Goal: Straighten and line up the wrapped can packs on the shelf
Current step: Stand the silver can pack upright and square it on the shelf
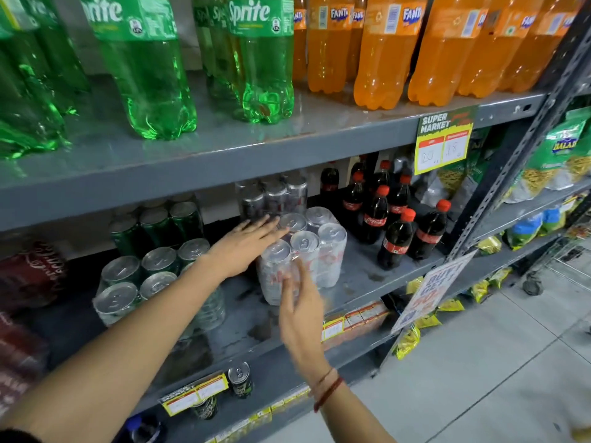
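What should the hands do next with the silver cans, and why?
Probably press in on the silver pack and turn it square to the shelf edge. It sits angled, with one corner pointing forward, unlike the green pack beside it. The left hand is flat at its back left side and the right hand is open at its front, so both are placed to twist it.
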{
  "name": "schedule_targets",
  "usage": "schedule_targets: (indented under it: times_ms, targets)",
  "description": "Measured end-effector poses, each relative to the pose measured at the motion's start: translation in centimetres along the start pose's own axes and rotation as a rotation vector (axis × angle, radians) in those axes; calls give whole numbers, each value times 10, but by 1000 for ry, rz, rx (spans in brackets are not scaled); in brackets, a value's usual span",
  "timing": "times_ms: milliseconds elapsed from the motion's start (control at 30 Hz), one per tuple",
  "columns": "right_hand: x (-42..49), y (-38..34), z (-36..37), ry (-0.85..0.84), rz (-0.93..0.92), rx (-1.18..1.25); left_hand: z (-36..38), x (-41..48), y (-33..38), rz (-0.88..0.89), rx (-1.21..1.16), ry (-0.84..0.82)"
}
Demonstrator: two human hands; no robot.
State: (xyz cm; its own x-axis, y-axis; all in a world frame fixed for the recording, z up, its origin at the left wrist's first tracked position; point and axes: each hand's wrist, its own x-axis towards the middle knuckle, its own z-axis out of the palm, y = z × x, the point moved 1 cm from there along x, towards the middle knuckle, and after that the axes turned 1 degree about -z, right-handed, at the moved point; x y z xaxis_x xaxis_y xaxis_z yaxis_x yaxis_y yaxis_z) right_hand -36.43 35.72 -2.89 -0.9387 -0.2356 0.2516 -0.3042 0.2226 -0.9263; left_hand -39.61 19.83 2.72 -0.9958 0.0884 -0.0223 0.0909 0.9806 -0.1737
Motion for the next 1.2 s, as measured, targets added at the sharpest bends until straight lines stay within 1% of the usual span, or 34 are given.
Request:
schedule_targets:
  times_ms: [33,100,133,167,200,233,300,367,400,500,600,833,933,1200]
  targets:
    - [9,2,-12,28,-31,11,-1,-2,0,-36,-42,-25]
    - [37,8,-42,49,-140,-25,-7,-7,4,-109,-250,-37]
    - [55,11,-56,11,-215,-94,-9,-8,8,-126,-376,-13]
    - [73,14,-69,-65,-290,-187,-11,-8,12,-132,-474,23]
    - [93,17,-78,-164,-355,-299,-13,-7,17,-137,-524,53]
    - [112,19,-83,-273,-396,-428,-13,-6,22,-144,-526,59]
    - [141,22,-84,-472,-437,-697,-8,-1,30,-195,-441,13]
    - [156,28,-76,-602,-488,-896,1,4,35,-255,-372,-12]
    - [161,31,-72,-635,-507,-942,5,7,38,-280,-376,8]
    - [170,36,-68,-654,-492,-954,13,15,43,-332,-423,105]
    - [174,35,-70,-663,-499,-950,13,20,48,-361,-414,144]
    - [171,32,-74,-676,-496,-890,14,15,55,-368,-432,171]
    - [168,30,-78,-698,-467,-856,13,9,62,-360,-473,191]
    - [142,33,-97,-702,-433,-815,17,-10,82,-353,-456,192]
